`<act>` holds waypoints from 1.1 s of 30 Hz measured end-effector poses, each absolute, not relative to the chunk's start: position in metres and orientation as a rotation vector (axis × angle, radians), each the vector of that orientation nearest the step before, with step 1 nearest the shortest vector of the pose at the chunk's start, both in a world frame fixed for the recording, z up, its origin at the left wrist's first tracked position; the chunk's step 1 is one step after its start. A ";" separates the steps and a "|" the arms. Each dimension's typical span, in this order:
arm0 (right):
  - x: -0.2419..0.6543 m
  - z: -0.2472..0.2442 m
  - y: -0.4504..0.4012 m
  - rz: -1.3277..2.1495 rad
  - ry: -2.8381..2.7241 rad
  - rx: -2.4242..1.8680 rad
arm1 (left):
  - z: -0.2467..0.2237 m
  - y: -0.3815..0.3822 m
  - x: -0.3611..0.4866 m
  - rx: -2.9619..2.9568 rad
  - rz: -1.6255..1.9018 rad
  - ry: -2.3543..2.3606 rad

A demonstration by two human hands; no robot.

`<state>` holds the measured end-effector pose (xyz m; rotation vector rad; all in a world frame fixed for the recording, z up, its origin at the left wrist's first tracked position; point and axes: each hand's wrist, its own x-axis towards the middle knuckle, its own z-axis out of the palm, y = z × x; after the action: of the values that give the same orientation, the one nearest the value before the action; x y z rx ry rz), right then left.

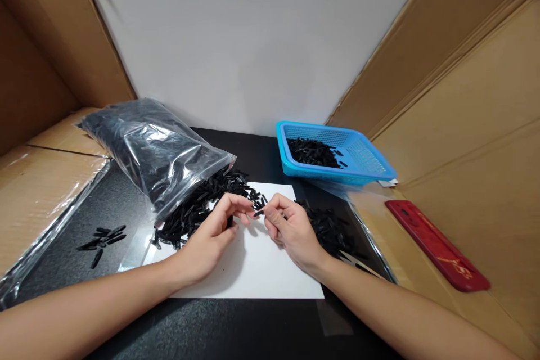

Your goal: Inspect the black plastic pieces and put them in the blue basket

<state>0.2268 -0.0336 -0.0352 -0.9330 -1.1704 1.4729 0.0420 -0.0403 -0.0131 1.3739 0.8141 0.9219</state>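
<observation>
Crosswise, a black strip (259, 213) points left, pinched by the right hand (292, 229); left hand (218, 226) unclear in grip

We see a black tabletop (189, 326) across the lower and middle frame, with a white sheet (270, 281) flat at its centre. A small cluster of black pieces (101, 239) lies at the left — a larger black heap (189, 208) spreads left of centre, partly over the sheet. We find a dark pile (333, 230) right of the sheet, a bulging clear bag (147, 146) at mid-left and a blue basket (337, 174) right of upper centre.
</observation>
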 end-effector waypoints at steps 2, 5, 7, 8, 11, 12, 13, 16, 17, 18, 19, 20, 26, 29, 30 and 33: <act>0.227 -0.036 -0.034 1.486 -1.149 -0.922 | -0.012 -0.040 0.042 1.380 0.896 0.826; 0.228 -0.037 -0.034 1.476 -1.154 -0.912 | -0.010 -0.040 0.043 1.393 0.875 0.820; 0.228 -0.037 -0.035 1.447 -1.179 -0.917 | -0.010 -0.040 0.044 1.386 0.875 0.812; 0.228 -0.037 -0.035 1.430 -1.192 -0.926 | -0.010 -0.040 0.044 1.373 0.876 0.810; 0.228 -0.036 -0.036 1.398 -1.210 -0.952 | -0.011 -0.041 0.044 1.316 0.868 0.813; 0.228 -0.035 -0.036 1.406 -1.204 -0.954 | -0.012 -0.041 0.044 1.294 0.859 0.810; 0.228 -0.033 -0.036 1.427 -1.189 -0.950 | -0.013 -0.041 0.044 1.272 0.851 0.802; 0.229 -0.029 -0.036 1.552 -1.102 -0.885 | -0.015 -0.040 0.045 1.212 0.849 0.776; 0.229 -0.027 -0.036 1.601 -1.066 -0.847 | -0.015 -0.039 0.045 1.194 0.855 0.774; 0.230 -0.026 -0.035 1.649 -1.031 -0.804 | -0.015 -0.040 0.045 1.182 0.858 0.780; 0.231 -0.026 -0.034 1.694 -1.000 -0.764 | -0.014 -0.040 0.046 1.176 0.854 0.791; 0.231 -0.026 -0.033 1.731 -0.976 -0.733 | -0.013 -0.041 0.046 1.182 0.840 0.802; 0.228 -0.029 -0.035 1.496 -1.176 -0.895 | -0.008 -0.042 0.045 1.345 0.782 0.914; 0.227 -0.027 -0.040 1.122 -1.423 -1.048 | -0.009 -0.042 0.045 1.364 0.789 0.900; 0.227 -0.026 -0.041 1.042 -1.468 -1.076 | -0.009 -0.042 0.046 1.369 0.783 0.896; 0.228 -0.024 -0.042 1.000 -1.508 -1.114 | -0.009 -0.042 0.047 1.419 0.793 0.949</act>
<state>0.2278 -0.0421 -0.0244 -1.1136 -1.5078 0.9998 0.0470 -0.0421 -0.0092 1.4185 0.9493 0.7928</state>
